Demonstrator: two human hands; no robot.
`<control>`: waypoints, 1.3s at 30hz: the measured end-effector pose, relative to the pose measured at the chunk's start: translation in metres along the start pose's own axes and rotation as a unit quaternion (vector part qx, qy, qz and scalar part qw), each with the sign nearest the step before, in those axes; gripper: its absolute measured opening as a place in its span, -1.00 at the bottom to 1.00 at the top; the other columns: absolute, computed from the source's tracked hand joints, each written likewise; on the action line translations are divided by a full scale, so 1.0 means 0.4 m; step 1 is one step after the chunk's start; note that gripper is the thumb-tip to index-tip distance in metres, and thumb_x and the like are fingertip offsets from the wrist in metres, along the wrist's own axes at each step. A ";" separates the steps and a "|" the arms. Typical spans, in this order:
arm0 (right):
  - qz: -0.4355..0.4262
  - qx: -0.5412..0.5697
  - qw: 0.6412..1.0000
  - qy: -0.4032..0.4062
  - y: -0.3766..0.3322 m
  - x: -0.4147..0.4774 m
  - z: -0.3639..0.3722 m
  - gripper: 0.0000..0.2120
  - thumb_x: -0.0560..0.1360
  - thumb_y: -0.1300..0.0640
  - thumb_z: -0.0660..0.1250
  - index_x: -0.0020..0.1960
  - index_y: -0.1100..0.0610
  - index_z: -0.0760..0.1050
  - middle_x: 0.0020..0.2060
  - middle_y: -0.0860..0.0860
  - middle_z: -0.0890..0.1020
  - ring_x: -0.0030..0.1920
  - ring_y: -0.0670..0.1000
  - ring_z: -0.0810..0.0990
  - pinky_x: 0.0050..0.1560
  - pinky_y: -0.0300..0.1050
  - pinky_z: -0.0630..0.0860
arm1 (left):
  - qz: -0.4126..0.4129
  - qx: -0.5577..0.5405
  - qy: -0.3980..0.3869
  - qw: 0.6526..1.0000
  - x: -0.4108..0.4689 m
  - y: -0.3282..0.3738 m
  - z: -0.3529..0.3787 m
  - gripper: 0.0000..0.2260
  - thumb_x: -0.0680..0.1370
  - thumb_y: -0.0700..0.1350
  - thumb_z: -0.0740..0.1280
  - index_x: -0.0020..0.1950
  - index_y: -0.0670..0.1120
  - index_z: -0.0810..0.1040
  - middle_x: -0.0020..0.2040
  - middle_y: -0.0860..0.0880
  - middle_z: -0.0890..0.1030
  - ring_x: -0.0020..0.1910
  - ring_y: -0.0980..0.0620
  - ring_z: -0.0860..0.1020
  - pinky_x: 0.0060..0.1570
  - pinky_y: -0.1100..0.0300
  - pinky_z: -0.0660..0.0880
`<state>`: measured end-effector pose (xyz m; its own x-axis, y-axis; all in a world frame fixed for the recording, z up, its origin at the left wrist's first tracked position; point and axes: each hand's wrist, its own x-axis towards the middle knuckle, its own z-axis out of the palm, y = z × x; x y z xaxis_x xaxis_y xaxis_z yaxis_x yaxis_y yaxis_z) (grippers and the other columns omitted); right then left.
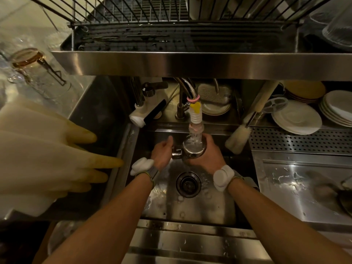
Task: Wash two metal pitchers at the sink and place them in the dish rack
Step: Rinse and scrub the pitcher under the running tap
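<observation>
You have the pitcher [194, 149] at the centre of the frame, mouth up, directly under the faucet nozzle [196, 119], with water running into it. Your right hand [209, 155] is wrapped around its body from the right and below. Your left hand [162, 153] is curled at the handle, which sticks out toward the left, thumb raised; how firmly it grips the handle is hard to tell. The pitcher's long axis stands upright over the sink [190, 210], just above the drain [188, 184]. The dish rack [133, 14] sits at the top of the frame, above the steel shelf edge [190, 63]. To reach it you will probably have to draw the pitcher back toward you, clear of that overhang and the nozzle, before lifting. Tip it out first. The bottle brush [238, 138] leans just right of your right hand, and rubber gloves [57, 159] hang at the left, so the open room is straight back along the basin. A second pitcher is not visible to me.
</observation>
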<state>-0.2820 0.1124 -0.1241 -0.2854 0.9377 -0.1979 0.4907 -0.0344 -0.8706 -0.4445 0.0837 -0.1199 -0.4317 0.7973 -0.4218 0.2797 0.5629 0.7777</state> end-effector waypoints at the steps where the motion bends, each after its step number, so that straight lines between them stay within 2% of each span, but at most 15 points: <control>1: 0.002 0.003 1.000 0.005 0.003 -0.001 -0.008 -0.08 0.14 0.17 0.64 0.38 0.08 0.24 0.19 -0.02 0.54 0.12 -0.08 0.51 0.10 -0.27 0.40 | -0.001 -0.004 0.001 1.000 0.000 -0.001 -0.002 -0.54 0.63 0.14 0.06 0.18 -0.16 0.57 0.22 -0.17 0.58 0.24 -0.15 0.51 0.22 0.08 0.37; 4: 0.008 0.012 0.999 0.029 -0.005 0.014 -0.025 -0.08 0.16 0.20 0.64 0.39 0.12 0.23 0.21 0.01 0.54 0.12 -0.10 0.48 0.10 -0.29 0.37 | 0.007 -0.016 0.001 1.000 0.000 -0.007 -0.007 -0.53 0.63 0.14 0.06 0.22 -0.18 0.55 0.24 -0.18 0.57 0.24 -0.15 0.50 0.21 0.09 0.36; 9: -0.005 0.004 1.000 -0.004 -0.013 0.007 -0.003 -0.10 0.15 0.17 0.64 0.37 0.09 0.24 0.15 -0.04 0.54 0.09 -0.11 0.51 0.02 -0.40 0.39 | -0.007 -0.003 0.015 1.000 0.011 -0.015 -0.020 -0.52 0.63 0.12 0.05 0.20 -0.22 0.55 0.22 -0.22 0.56 0.24 -0.18 0.50 0.26 0.04 0.38; 13: 0.010 0.009 1.000 0.028 0.002 0.012 -0.035 -0.08 0.14 0.20 0.65 0.37 0.12 0.24 0.14 -0.03 0.53 0.16 -0.04 0.51 0.16 -0.24 0.40 | -0.004 -0.009 0.018 1.000 0.011 -0.023 -0.009 -0.52 0.63 0.12 0.07 0.19 -0.22 0.56 0.21 -0.21 0.58 0.22 -0.17 0.51 0.22 0.06 0.38; 17: 0.007 0.006 1.000 -0.005 -0.017 0.009 0.000 -0.09 0.14 0.15 0.65 0.36 0.09 0.26 0.12 -0.05 0.55 0.10 -0.08 0.53 0.11 -0.24 0.43 | -0.009 0.007 0.017 1.000 0.011 -0.007 -0.009 -0.52 0.63 0.11 0.06 0.19 -0.23 0.56 0.22 -0.23 0.56 0.23 -0.18 0.50 0.23 0.06 0.37; 21: 0.022 0.011 0.999 0.025 0.000 0.011 -0.032 -0.06 0.13 0.21 0.64 0.38 0.11 0.24 0.21 0.03 0.55 0.19 -0.02 0.52 0.17 -0.24 0.40 | -0.007 0.018 0.024 1.000 0.011 0.005 -0.007 -0.52 0.63 0.11 0.06 0.14 -0.25 0.55 0.20 -0.24 0.57 0.21 -0.19 0.50 0.19 0.07 0.37; 25: 0.008 -0.002 1.000 -0.005 -0.017 0.017 -0.028 -0.06 0.13 0.18 0.64 0.39 0.10 0.23 0.19 0.01 0.55 0.12 -0.10 0.50 0.10 -0.28 0.40 | -0.016 0.017 0.029 0.999 0.003 0.014 0.006 -0.54 0.63 0.10 0.07 0.21 -0.22 0.53 0.26 -0.22 0.54 0.26 -0.18 0.48 0.24 0.07 0.35; 30: 0.027 -0.006 1.000 0.012 0.006 0.009 -0.054 -0.09 0.13 0.17 0.64 0.36 0.07 0.25 0.18 -0.01 0.56 0.18 -0.01 0.54 0.13 -0.23 0.44 | 0.022 -0.008 0.067 0.997 -0.016 0.071 0.005 -0.64 0.60 0.04 0.19 0.29 -0.14 0.47 0.26 -0.15 0.55 0.27 -0.15 0.48 0.24 0.09 0.36; 32: 0.028 -0.007 1.000 -0.008 -0.006 0.010 -0.058 -0.08 0.14 0.20 0.64 0.38 0.08 0.24 0.12 -0.05 0.54 0.11 -0.08 0.53 0.00 -0.39 0.43 | 0.034 -0.008 0.084 0.996 -0.016 0.112 -0.002 -0.63 0.57 0.01 0.25 0.34 -0.09 0.41 0.27 -0.11 0.55 0.27 -0.13 0.49 0.23 0.11 0.37; 34: 0.027 -0.008 0.999 -0.021 -0.020 0.009 -0.058 -0.07 0.14 0.19 0.64 0.39 0.08 0.23 0.08 -0.09 0.51 0.07 -0.13 0.48 -0.19 -0.58 0.34 | 0.059 0.031 0.104 0.992 -0.004 0.151 -0.011 -0.57 0.54 -0.01 0.29 0.39 -0.07 0.35 0.31 -0.11 0.52 0.29 -0.15 0.48 0.23 0.08 0.39; 35: 0.026 -0.007 0.999 -0.024 -0.021 0.009 -0.060 -0.06 0.14 0.19 0.65 0.39 0.09 0.23 0.08 -0.09 0.51 0.08 -0.13 0.48 -0.23 -0.59 0.34 | 0.074 0.061 0.114 0.989 0.000 0.171 -0.018 -0.53 0.53 0.00 0.29 0.41 -0.07 0.32 0.33 -0.12 0.50 0.29 -0.18 0.48 0.23 0.06 0.40; 36: 0.023 -0.010 0.999 -0.024 -0.018 0.011 -0.063 -0.06 0.14 0.19 0.65 0.39 0.09 0.22 0.10 -0.08 0.52 0.09 -0.12 0.48 -0.17 -0.57 0.35 | 0.088 0.096 0.122 0.984 0.011 0.186 -0.026 -0.50 0.52 0.01 0.29 0.43 -0.07 0.28 0.34 -0.14 0.49 0.29 -0.20 0.47 0.22 0.03 0.41; 39: 0.021 -0.018 0.999 -0.025 -0.002 0.010 -0.073 -0.07 0.14 0.21 0.64 0.38 0.11 0.23 0.20 0.01 0.54 0.18 -0.04 0.51 0.08 -0.28 0.40 | 0.114 0.232 0.122 0.958 0.040 0.213 -0.049 -0.51 0.55 0.01 0.23 0.43 -0.15 0.28 0.32 -0.19 0.49 0.27 -0.24 0.48 0.18 0.00 0.44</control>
<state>-0.2596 0.1264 -0.1112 -0.3038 0.9176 -0.2562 0.5317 -0.0599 -0.8448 -0.4444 0.1402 -0.0513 -0.4865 0.8680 -0.0995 0.7171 0.4618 0.5221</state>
